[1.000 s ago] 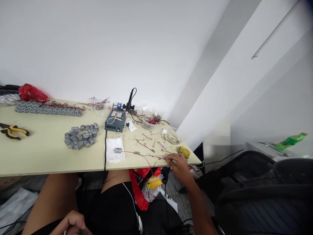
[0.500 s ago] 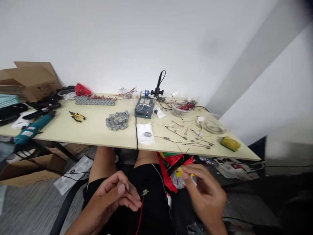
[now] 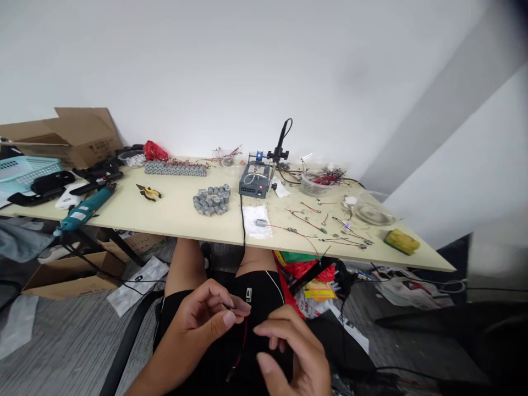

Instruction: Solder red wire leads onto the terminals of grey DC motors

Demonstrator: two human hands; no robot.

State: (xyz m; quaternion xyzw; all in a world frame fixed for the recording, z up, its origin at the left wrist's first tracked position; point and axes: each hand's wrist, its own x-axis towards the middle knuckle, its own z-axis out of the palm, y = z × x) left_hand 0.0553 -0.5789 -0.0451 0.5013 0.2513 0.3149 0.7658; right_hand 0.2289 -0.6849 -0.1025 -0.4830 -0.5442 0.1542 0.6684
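Observation:
Over my lap, my left hand (image 3: 210, 313) is closed with thumb and fingers together on a thin wire. A small slide switch (image 3: 248, 295) with a pale body and a green edge sticks up just beyond its fingertips. From there a red wire (image 3: 245, 335) hangs down, and its dark lower end is hard to make out. My right hand (image 3: 295, 346) is beside it on the right, thumb and fingers apart, with nothing visible between them. Part of what lies inside my left fingers is hidden.
On the table (image 3: 177, 226) stand a soldering station (image 3: 253, 187), a cluster of small grey motors (image 3: 212, 203) and pliers (image 3: 148, 192). Loose wired parts (image 3: 324, 220) lie right of a white tissue (image 3: 253, 214), before a yellow sponge (image 3: 401, 242). A teal power tool (image 3: 86, 209) lies left.
My right hand has come left and down, closer to my left hand, and its fingers have parted. The switch has turned and sits higher. The whole view has shifted slightly leftward.

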